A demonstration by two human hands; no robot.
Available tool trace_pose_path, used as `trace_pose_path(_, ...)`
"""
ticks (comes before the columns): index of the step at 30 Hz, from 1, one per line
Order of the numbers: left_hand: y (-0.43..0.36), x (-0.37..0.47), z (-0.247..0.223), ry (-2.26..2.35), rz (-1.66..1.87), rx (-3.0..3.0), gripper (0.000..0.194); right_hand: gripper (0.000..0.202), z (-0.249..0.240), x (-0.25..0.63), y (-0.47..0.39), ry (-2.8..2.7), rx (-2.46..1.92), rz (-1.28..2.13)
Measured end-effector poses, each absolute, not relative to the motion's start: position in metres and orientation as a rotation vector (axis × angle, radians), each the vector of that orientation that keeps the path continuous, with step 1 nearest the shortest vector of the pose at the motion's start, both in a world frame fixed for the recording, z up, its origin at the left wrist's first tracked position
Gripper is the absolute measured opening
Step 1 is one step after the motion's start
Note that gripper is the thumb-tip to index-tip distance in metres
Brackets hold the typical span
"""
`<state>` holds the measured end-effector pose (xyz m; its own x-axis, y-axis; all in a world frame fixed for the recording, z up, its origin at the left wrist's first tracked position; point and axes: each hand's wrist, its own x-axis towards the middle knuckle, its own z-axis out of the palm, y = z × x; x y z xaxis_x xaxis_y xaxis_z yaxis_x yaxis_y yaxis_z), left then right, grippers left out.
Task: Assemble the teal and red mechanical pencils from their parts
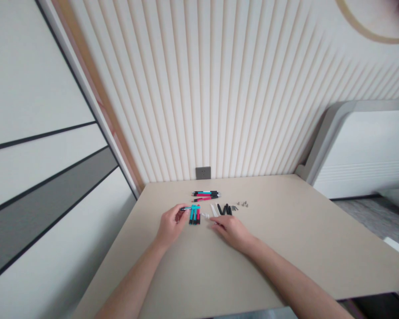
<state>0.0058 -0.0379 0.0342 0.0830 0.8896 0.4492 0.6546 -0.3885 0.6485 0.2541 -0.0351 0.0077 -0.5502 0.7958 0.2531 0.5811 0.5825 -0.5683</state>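
My left hand (174, 222) pinches a teal and black pen barrel (187, 208), held sideways over the tops of several barrels. Those teal barrels (193, 217) and a pink barrel (198, 215) lie side by side on the table, black ends towards me. Small white pieces (205, 215) are just right of them. At these pieces is my right hand (231, 228), thumb and index finger close together; whatever lies between the fingertips is too small to make out. Beyond its knuckles are thin white refill tubes (214, 210) and several black grips (226, 209), partly covered by the hand.
Several complete-looking pens (206, 194) lie farther back on the beige table (173, 274). To the right are small dark springs (234, 208) and grey metal tips (245, 204). A ribbed wall with a dark socket (203, 173) bounds the back; a cabinet (53, 186) rises at left.
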Motion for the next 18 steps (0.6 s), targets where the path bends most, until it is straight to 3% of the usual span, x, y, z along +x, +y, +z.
trace_pose_path(8,-0.029,-0.007,0.020,1.838,0.977,2.244,0.025,0.028,0.005,0.257,-0.030,-2.224,-1.171,0.450)
trace_pose_path(18,-0.036,-0.004,0.028,1.842,0.732,2.358,0.019,0.023,0.001,0.256,-0.023,-2.225,-1.296,0.323)
